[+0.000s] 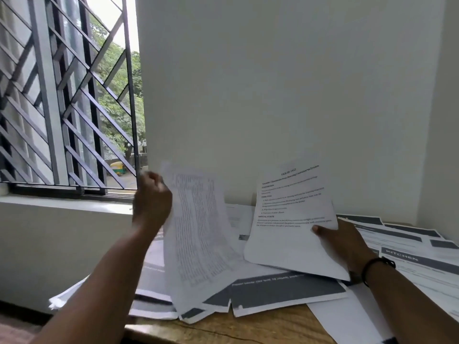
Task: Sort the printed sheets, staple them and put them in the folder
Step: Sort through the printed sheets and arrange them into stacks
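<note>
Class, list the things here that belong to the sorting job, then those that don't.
Job: left hand holding dense sheet; right hand holding headed sheet; loose sheets on table.
Not: window grille, wall, wristband.

My left hand (151, 202) grips the top edge of a densely printed sheet (198, 234), blurred, raised above the table. My right hand (342, 244) holds a second sheet (293, 219) with headed text, thumb on its face. Beneath them a heap of printed sheets (285, 294) covers the wooden table (248, 328). A barred window (67, 95) stands left.
</note>
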`<state>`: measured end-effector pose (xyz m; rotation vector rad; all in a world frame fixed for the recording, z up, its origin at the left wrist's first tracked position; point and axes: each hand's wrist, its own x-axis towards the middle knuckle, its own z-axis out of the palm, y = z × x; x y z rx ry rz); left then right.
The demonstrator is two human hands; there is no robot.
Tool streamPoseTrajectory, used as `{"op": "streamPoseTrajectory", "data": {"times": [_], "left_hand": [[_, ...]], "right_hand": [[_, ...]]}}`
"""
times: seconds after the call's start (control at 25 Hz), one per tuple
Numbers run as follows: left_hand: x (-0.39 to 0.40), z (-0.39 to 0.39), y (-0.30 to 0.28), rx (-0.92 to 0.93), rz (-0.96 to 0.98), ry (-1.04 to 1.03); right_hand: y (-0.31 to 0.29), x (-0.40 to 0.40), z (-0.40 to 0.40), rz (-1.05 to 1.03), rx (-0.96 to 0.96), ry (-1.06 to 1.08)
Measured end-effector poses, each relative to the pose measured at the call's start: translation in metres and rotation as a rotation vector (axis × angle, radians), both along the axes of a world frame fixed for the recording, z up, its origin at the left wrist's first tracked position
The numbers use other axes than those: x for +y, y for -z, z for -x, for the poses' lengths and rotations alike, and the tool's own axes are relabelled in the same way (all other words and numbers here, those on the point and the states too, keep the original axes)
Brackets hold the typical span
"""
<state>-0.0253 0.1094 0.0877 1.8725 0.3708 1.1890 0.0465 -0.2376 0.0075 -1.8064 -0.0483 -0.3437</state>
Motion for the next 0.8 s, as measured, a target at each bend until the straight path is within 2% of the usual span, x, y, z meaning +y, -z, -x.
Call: {"op": "streamPoseTrajectory", "data": {"times": [0.16,0.24,0.28,0.36,0.44,0.56,0.64,0.72,0.8], "left_hand": [[-0.026,0.046,-0.082,-0.357,-0.048,-0.017],[-0.035,0.048,-0.105,-0.446,-0.031,0.067],[-0.04,0.041,-0.108,-0.418,-0.027,0.1],[-0.052,0.016,-0.095,-0.251,-0.063,0.141],[-0.066,-0.01,-0.068,-0.103,-0.109,0.213],[-0.079,-0.04,-0.024,0.061,-0.208,0.233],[-0.081,-0.057,0.003,0.155,-0.238,0.19],[-0.081,-0.069,0.027,0.242,-0.197,0.143],[-0.077,-0.076,0.044,0.285,-0.058,0.139]], "right_hand": [[-0.004,0.0,0.007,-0.002,0.02,-0.081],[-0.006,0.0,0.008,-0.02,0.06,-0.132],[-0.003,-0.003,0.005,-0.024,0.098,-0.163],[0.013,-0.016,-0.015,-0.094,0.195,-0.275],[0.016,-0.02,-0.019,-0.097,0.193,-0.364],[-0.013,-0.001,0.019,0.065,0.127,-0.431],[-0.016,0.0,0.02,0.083,0.113,-0.457],[-0.015,-0.003,0.013,0.085,0.136,-0.434],[-0.013,-0.003,0.008,0.1,0.178,-0.405]]}}
